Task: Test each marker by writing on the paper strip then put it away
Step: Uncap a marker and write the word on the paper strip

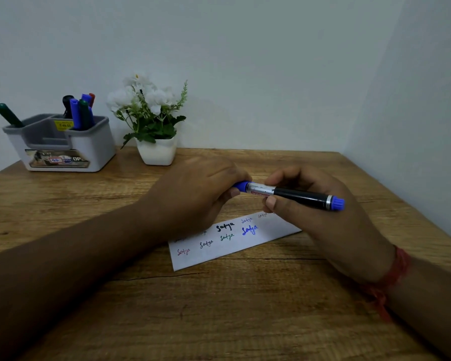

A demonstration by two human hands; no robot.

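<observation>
I hold a blue marker (pixel 300 196) level above the table, its black and silver barrel across the middle of the view. My right hand (pixel 320 220) grips the barrel. My left hand (pixel 201 194) is curled round the blue cap (pixel 241 186) at the marker's left end. Below the hands lies a white paper strip (pixel 232 243) with several written words in red, black, green and blue. A grey and white organizer (pixel 60 142) at the back left holds several markers (pixel 80 113), and one green marker (pixel 7 114) leans in its left compartment.
A white pot with white flowers (pixel 154 123) stands behind my left hand, right of the organizer. The wooden table (pixel 219 308) meets walls at the back and on the right. A red thread is tied round my right wrist.
</observation>
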